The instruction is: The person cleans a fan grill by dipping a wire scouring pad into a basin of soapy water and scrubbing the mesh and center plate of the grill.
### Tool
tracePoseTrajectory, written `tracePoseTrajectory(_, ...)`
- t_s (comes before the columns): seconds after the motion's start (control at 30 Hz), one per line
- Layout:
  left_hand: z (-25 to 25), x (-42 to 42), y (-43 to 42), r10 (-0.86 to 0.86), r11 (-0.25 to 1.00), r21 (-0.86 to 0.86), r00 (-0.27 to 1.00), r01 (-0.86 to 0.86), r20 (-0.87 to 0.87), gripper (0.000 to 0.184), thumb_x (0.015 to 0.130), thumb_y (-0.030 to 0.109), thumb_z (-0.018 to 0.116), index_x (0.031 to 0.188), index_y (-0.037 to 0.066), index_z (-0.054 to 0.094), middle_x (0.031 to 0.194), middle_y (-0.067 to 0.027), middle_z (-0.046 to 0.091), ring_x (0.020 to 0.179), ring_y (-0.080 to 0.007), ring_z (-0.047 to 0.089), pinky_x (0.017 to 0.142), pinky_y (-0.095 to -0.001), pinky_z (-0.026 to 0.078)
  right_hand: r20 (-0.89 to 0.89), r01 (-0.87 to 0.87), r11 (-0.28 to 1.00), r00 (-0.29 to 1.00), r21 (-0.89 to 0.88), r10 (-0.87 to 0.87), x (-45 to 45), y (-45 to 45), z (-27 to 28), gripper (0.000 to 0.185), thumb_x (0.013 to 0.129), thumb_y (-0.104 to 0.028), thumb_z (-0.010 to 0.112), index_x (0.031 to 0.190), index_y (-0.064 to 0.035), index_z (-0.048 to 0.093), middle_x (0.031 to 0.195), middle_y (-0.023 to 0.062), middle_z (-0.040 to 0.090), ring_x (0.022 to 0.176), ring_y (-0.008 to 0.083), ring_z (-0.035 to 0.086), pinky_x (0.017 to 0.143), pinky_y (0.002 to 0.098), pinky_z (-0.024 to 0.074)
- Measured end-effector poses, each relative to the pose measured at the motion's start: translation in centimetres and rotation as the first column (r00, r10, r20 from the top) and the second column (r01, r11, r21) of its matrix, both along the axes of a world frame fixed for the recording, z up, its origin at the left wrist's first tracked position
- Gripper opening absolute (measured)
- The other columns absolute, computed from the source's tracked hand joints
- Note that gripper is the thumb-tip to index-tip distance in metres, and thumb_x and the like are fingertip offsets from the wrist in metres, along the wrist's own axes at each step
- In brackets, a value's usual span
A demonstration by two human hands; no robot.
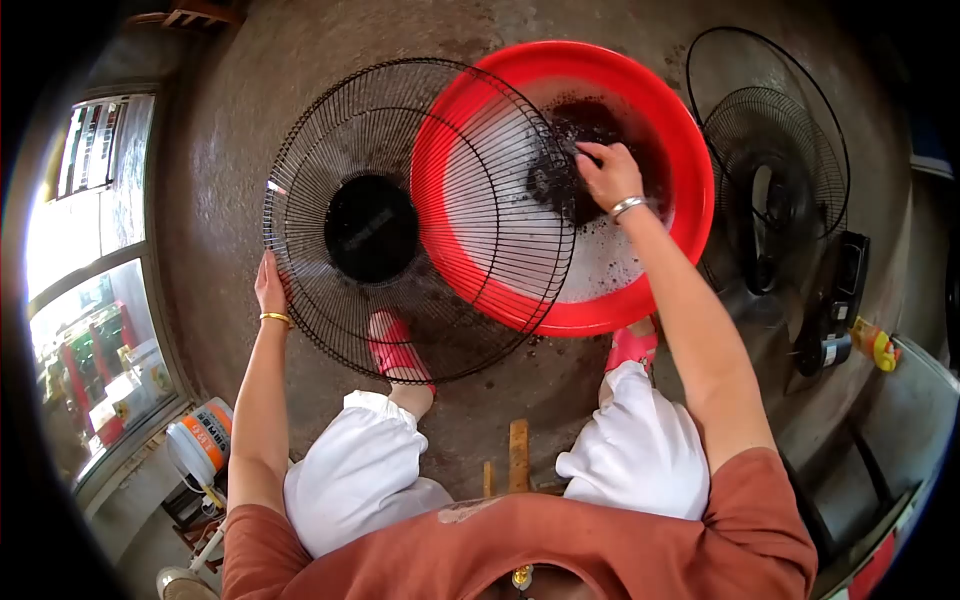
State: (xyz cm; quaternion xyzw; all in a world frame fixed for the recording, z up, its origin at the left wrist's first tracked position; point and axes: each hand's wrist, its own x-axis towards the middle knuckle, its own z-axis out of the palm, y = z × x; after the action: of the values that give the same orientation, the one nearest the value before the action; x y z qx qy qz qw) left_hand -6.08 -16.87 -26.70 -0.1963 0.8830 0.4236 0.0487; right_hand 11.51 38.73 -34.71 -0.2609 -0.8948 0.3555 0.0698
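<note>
A round black wire fan grille (pixel 372 228) with a solid black centre is held tilted over the left part of a red basin (pixel 690 190). My left hand (pixel 270 287) is closed on the grille's left rim. Inside the basin is whitish, sudsy water (pixel 600 270) with a dark patch or object (pixel 585 120) in it, whose kind I cannot make out. My right hand (pixel 612 178) is above the dark patch, just beside the grille's right rim. Its fingers are bent together, and what they hold, if anything, is hidden.
A fan (pixel 775 195) with its rear grille and a loose black ring (pixel 848 150) lies right of the basin. A black fan base (pixel 845 280) is near it. A white and orange bucket (pixel 203 437) stands at left by a glass door (pixel 100 340). My feet in red slippers (pixel 395 352) flank the basin's near side.
</note>
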Motion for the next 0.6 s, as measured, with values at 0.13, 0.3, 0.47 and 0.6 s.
tracePoseTrajectory(0.13,-0.5,-0.2,-1.7,-0.017,1.0,0.007,0.997,0.017,0.076,0.057,0.091,0.056,0.056,0.13,0.015,0.06,0.066,0.0046,0.05,0.05,-0.0044,0.042,0.043,-0.0201,0.035,-0.351,0.057,0.991,0.931,-0.123,-0.097,-0.1,1.3,3.7,0.025,0.083,-0.02,0.068,0.105,-0.0078,0.07,0.093,0.0166,0.066,0.086,0.0314,0.064,0.079,0.0367,0.0507)
tracePoseTrajectory(0.3,-1.1,-0.8,-0.8,-0.101,0.995,0.017,0.992,0.1,0.072,0.056,0.093,0.054,0.055,0.13,0.013,0.059,0.069,0.0028,0.054,0.054,-0.0058,0.047,0.045,-0.0209,0.038,-0.476,-0.137,0.975,0.879,-0.177,0.038,-1.7,-2.8,6.8,0.025,0.082,-0.017,0.069,0.105,-0.0095,0.07,0.097,0.012,0.063,0.091,0.0275,0.061,0.081,0.0355,0.0498)
tracePoseTrajectory(0.47,-0.3,-0.2,1.1,-0.039,0.999,0.034,0.998,0.037,0.051,0.045,0.094,0.053,0.053,0.118,0.017,0.064,0.066,0.0052,0.05,0.048,-0.0035,0.039,0.043,-0.0196,0.03,-0.084,-0.073,0.997,0.994,0.016,0.075,0.2,1.8,0.7,0.021,0.083,-0.025,0.066,0.099,-0.0116,0.072,0.092,0.0122,0.063,0.09,0.0311,0.061,0.081,0.0382,0.0509)
tracePoseTrajectory(0.6,-0.8,-0.9,0.3,-0.131,0.989,0.082,0.983,0.121,0.125,0.056,0.092,0.052,0.057,0.134,0.015,0.056,0.071,0.002,0.055,0.054,-0.0057,0.046,0.046,-0.0219,0.039,-0.338,0.024,0.972,0.935,-0.235,-0.105,0.2,2.2,4.3,0.021,0.082,-0.014,0.07,0.101,-0.0056,0.07,0.094,0.0129,0.067,0.09,0.0271,0.064,0.081,0.033,0.0503)
